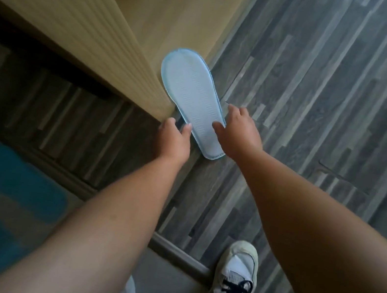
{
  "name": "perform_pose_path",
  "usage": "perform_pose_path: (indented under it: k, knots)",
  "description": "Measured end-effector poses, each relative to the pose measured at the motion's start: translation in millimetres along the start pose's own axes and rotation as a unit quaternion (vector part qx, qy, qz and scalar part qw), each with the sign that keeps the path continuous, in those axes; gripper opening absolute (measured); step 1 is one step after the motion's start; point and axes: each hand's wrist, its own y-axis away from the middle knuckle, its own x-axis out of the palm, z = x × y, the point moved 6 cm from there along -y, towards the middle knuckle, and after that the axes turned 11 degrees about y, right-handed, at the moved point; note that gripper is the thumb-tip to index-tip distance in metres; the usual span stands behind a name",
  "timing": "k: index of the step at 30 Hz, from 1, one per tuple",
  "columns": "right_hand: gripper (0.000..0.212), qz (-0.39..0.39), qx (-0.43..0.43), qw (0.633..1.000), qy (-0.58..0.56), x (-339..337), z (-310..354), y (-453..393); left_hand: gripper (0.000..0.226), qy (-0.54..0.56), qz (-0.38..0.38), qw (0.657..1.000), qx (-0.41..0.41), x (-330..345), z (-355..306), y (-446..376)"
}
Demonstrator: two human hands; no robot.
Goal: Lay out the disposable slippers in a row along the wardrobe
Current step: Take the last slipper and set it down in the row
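A pale blue disposable slipper lies flat on the grey plank floor, sole side up as far as I can tell, its toe end close to the foot of the light wooden wardrobe. My left hand is at its left edge near the heel, thumb touching the sole. My right hand is at its right edge, thumb on the sole and fingers over the rim. Whether either hand grips the slipper or only rests on it is unclear. No other slippers are in sight.
The grey plank floor stretches to the right. A door threshold strip crosses the lower part of the view. A blue striped mat lies at the lower left. My white shoe stands on the threshold.
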Motion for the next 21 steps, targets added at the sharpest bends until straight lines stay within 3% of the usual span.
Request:
perform_pose_path:
  k: [5, 7, 10, 21]
  knots:
    - [0.044, 0.004, 0.014, 0.998, -0.061, 15.5, 2.4, -39.1, 0.024, 0.041, -0.033, 0.999, -0.013, 12.2, 3.9, -20.3]
    - [0.030, -0.002, 0.025, 0.996, -0.090, 19.2, 0.0, -49.8, 0.022, 0.050, -0.041, 0.998, -0.024, 14.5, 3.0, -24.2]
    - [0.027, -0.015, 0.048, 0.989, -0.136, 13.5, -3.2, -47.6, 0.019, 0.067, -0.038, 0.997, -0.010, 14.0, -4.8, -26.5]
    - [0.019, -0.005, 0.145, 0.968, -0.204, -58.1, -25.1, 115.7, 0.022, 0.048, 0.046, 0.998, 0.007, -46.6, -43.6, 119.7]
